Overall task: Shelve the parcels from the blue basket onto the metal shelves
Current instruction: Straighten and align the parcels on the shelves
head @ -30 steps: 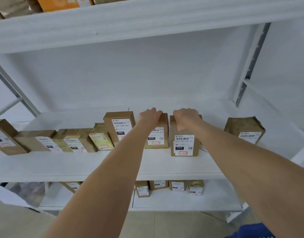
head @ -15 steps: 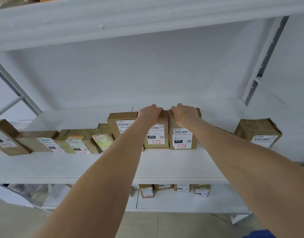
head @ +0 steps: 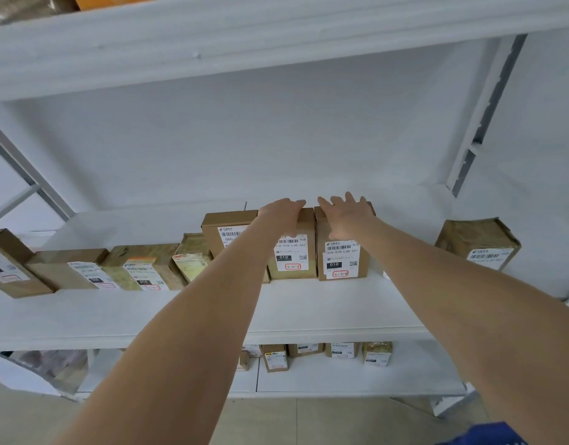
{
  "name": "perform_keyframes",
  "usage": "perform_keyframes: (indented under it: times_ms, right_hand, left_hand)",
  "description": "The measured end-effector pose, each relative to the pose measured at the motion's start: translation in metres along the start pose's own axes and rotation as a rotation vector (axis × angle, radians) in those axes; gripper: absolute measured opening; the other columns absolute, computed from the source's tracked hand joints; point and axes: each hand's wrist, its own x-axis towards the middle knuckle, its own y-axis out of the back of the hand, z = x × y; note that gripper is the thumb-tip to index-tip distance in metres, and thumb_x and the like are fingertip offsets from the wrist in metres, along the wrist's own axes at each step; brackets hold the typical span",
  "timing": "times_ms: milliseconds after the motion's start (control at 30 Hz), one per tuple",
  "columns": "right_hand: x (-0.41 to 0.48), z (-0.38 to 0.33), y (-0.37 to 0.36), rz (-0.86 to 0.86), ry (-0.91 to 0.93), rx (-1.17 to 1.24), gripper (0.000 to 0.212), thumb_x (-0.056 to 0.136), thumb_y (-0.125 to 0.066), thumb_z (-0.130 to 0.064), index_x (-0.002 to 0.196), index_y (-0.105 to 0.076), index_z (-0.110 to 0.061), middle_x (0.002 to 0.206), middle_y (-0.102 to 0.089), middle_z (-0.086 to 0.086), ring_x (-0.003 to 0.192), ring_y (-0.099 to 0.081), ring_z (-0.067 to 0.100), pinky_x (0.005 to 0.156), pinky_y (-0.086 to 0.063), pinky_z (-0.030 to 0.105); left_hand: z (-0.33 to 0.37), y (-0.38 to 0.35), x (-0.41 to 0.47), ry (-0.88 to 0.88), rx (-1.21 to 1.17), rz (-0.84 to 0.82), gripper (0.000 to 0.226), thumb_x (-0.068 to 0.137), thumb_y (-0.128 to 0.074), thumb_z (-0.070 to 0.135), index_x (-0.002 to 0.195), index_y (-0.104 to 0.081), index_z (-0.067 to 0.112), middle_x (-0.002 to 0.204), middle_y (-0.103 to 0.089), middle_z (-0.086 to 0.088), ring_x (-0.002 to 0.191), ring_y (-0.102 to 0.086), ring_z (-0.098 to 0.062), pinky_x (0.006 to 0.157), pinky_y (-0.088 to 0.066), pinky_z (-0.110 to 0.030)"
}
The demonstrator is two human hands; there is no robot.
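With both cardboard parcels upright side by side on the metal shelf (head: 308, 303), the left hand (head: 281, 216) seemingly clasped the top of the left parcel (head: 292, 256) while the right hand (head: 344, 218) lay on the right parcel (head: 341, 260), fingers (head: 350, 200) spread and released, so withdrawing to the blue basket (head: 482, 434) probably came next.

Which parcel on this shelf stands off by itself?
The tape-wrapped parcel at the far right: a bare stretch of shelf separates it from the row of boxes, which sit close together.
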Motion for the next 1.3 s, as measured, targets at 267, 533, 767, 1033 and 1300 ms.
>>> perform_keyframes:
  times_ms: [267,533,767,1033,1300]
  right_hand:
    - [-0.036,0.039,0.014,0.069,-0.086,0.08,0.113,0.072,-0.078,-0.044,0.153,-0.003,-0.022,0.155,-0.019,0.009,0.143,-0.018,0.033,0.114,-0.021,0.052]
    - [-0.073,0.115,-0.003,0.12,-0.121,0.122,0.098,0.072,-0.074,-0.05,0.147,-0.019,-0.019,0.143,-0.033,0.007,0.134,-0.031,0.03,0.108,-0.031,0.049]
    - [-0.104,0.193,-0.039,-0.015,-0.201,0.054,0.122,0.068,-0.081,-0.046,0.153,0.004,-0.023,0.16,0.003,0.013,0.146,0.003,0.041,0.117,-0.008,0.057]
    - [-0.096,0.226,-0.092,-0.024,-0.338,0.076,0.096,0.081,-0.068,-0.025,0.151,-0.003,-0.026,0.157,0.001,0.013,0.143,-0.002,0.043,0.113,-0.018,0.058]
    - [-0.066,0.19,-0.092,-0.041,-0.339,0.085,0.089,0.088,-0.061,-0.027,0.154,0.0,-0.024,0.16,-0.002,0.017,0.145,-0.007,0.043,0.114,-0.022,0.05]
  left_hand:
    - [0.043,0.024,-0.013,-0.044,-0.085,0.202,0.062,0.09,-0.054,0.016,0.147,-0.029,0.017,0.139,-0.039,-0.008,0.123,-0.046,-0.026,0.082,-0.046,-0.037]
    - [0.158,0.029,-0.02,-0.225,-0.066,0.391,0.052,0.09,-0.049,0.003,0.138,-0.04,0.017,0.135,-0.043,-0.003,0.122,-0.048,-0.02,0.087,-0.049,-0.035]
    - [0.235,-0.023,-0.003,-0.227,0.078,0.136,0.056,0.088,-0.054,0.0,0.138,-0.035,0.011,0.13,-0.043,-0.009,0.122,-0.048,-0.027,0.087,-0.048,-0.04]
    - [0.255,-0.059,0.036,-0.221,0.234,0.065,0.06,0.088,-0.055,0.002,0.143,-0.031,0.014,0.138,-0.043,-0.008,0.128,-0.041,-0.026,0.098,-0.038,-0.034]
    - [0.238,-0.056,0.055,-0.028,0.184,0.072,0.062,0.089,-0.055,0.006,0.144,-0.027,0.009,0.135,-0.044,-0.011,0.125,-0.043,-0.028,0.093,-0.04,-0.035]
